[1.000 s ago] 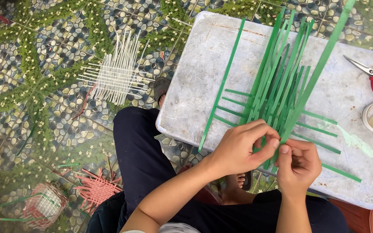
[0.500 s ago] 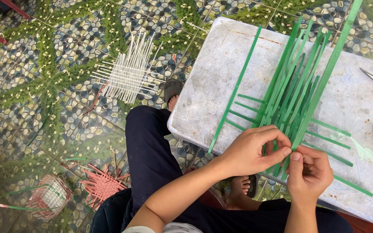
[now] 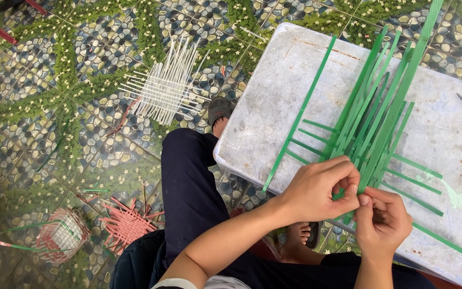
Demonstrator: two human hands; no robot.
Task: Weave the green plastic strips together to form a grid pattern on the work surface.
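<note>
Both the left hand (image 3: 319, 190) and the right hand (image 3: 383, 222) are pinching the near ends of green strips (image 3: 372, 120) fanned on the grey counter (image 3: 274, 101), apparently interlacing a crosswise strip, which is calling for careful over-under threading.

Both hands meet low — left hand (image 3: 319, 190) fingers curled and pinching, right hand (image 3: 382, 220) fingers pinched beside it.

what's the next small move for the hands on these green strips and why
Probably slide the pinched strip up snug against the woven rows. Both the left hand and right hand pinch the near ends of the green strips, which fan out loose over the white board; the crosswise strips sit apart with gaps between them, so the weave looks open there.
</note>
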